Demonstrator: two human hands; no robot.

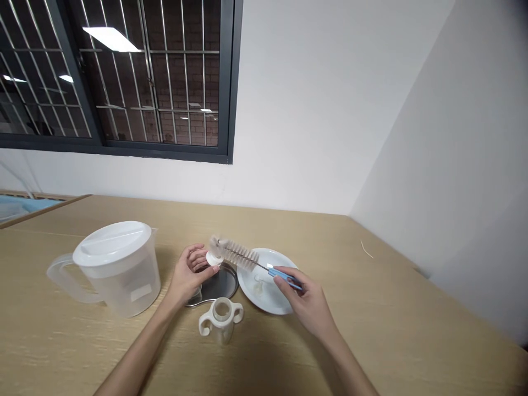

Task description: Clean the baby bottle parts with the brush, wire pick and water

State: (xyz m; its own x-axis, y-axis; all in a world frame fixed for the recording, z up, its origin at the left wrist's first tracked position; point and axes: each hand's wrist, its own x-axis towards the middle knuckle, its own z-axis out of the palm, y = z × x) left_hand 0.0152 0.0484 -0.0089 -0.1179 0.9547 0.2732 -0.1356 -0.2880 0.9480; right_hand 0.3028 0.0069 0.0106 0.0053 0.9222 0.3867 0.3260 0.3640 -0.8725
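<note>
My right hand (307, 300) is closed on the blue handle of a bottle brush (241, 256), whose white bristles point left over a white plate (268, 264). My left hand (190, 273) is closed on a small white round cap (214, 258), and the bristles touch it. Below the left hand lies a round metal dish (220, 283). A white two-handled bottle collar (221, 314) stands just in front of the dish. A small clear part (258, 286) lies on the plate.
A translucent plastic jug (117, 269) with a white lid stands at the left on the wooden table (391, 330). White walls meet in a corner behind, and a barred window is at upper left. A thin pale strip (365, 249) lies far right.
</note>
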